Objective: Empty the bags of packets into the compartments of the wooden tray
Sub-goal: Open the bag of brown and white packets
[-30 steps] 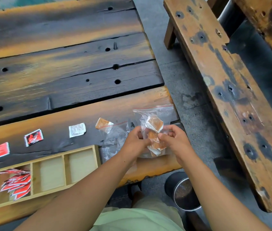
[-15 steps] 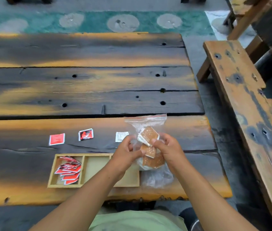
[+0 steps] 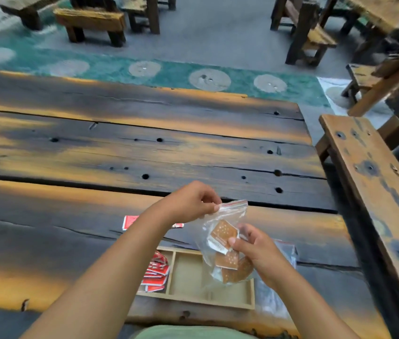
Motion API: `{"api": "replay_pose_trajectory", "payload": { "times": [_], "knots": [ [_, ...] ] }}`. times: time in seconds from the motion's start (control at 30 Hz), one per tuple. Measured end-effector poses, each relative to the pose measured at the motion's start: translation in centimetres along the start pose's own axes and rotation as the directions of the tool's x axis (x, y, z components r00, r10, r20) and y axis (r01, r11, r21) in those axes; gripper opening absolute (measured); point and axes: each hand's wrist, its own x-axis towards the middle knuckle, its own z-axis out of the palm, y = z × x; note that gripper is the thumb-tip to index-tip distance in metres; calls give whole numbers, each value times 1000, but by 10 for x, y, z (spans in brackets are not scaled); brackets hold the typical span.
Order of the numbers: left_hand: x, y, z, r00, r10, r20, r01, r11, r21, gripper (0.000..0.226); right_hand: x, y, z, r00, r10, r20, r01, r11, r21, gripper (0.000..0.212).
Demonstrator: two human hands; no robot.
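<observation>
A clear zip bag (image 3: pixel 227 217) holding several orange-brown packets (image 3: pixel 223 233) hangs above the wooden tray (image 3: pixel 188 298). My left hand (image 3: pixel 191 200) pinches the bag's top left corner by the red zip strip. My right hand (image 3: pixel 252 250) grips the bag's side around the packets. The tray lies near the table's front edge; its left compartment holds several red packets (image 3: pixel 155 272), and the middle compartment is bare. The bag and my right hand hide most of the right compartment.
An empty clear bag (image 3: pixel 276 289) lies right of the tray. Red packets (image 3: pixel 130 221) lie on the dark plank table (image 3: pixel 120 152) behind my left arm. A wooden bench (image 3: pixel 374 192) runs along the right side. More benches stand across the floor.
The bag has come over the tray's right side. My left hand rose from the bag's middle to its top corner. The view has tilted up.
</observation>
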Motion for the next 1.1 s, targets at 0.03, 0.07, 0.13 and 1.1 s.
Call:
{"api": "replay_pose_trajectory", "payload": {
  "times": [0.03,0.07,0.13,1.1],
  "knots": [
    [-3,0,-3,999,-5,41,3,999,50,15,0,-1,2,1000,1,23,-1,1000,-15,19],
    [-6,-1,-4,997,-17,75,11,997,77,15,-1,-2,4,999,4,43,-3,999,-34,18],
    [-11,-4,-5,993,-40,110,32,997,71,15,-4,0,7,998,13,63,-8,998,-69,17],
    [-40,-32,107,937,-282,206,338,578,-743,42,-32,10,21,998,-13,67,41,897,-441,23]
  ]
}}
